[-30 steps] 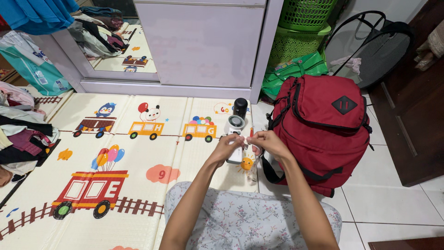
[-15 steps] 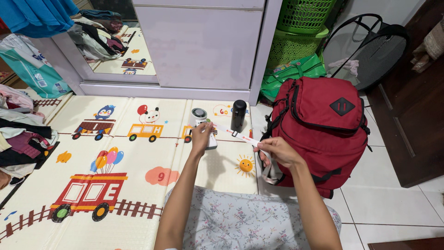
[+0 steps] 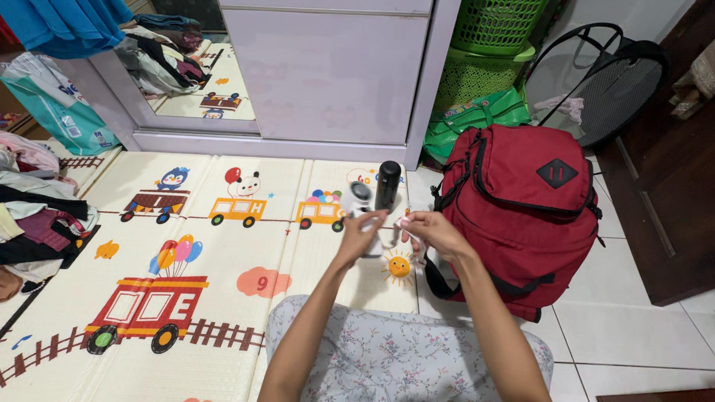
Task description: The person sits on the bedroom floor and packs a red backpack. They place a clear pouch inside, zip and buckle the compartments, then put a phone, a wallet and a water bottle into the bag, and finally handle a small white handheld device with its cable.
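Far left, a heap of folded clothes (image 3: 33, 223) sits at the edge of the play mat (image 3: 186, 298), which is printed with trains, balloons and animals. Above it, a mirrored wardrobe door (image 3: 186, 67) reflects more clothing and the mat. Moving in toward the middle, the left hand (image 3: 359, 234) is curled around a small white handheld device (image 3: 360, 201) with a round dark lens-like end pointing up; the fingers are closed on its body, holding it just above the mat. Right behind it stands a black cylindrical bottle (image 3: 387, 184), upright on the mat, just beside the device. Now the right hand (image 3: 432, 229), close to the left one, pinches a thin white strap (image 3: 411, 237) between thumb and fingers; the strap hangs down from that grip, and whether it joins the device I cannot tell. Further right, a red backpack (image 3: 529, 216) rests upright on the white tiled floor (image 3: 640, 327), just beside the right forearm. Behind it, green laundry baskets (image 3: 484, 45) are stacked, with a black mesh hamper (image 3: 603, 82) tilted against them.
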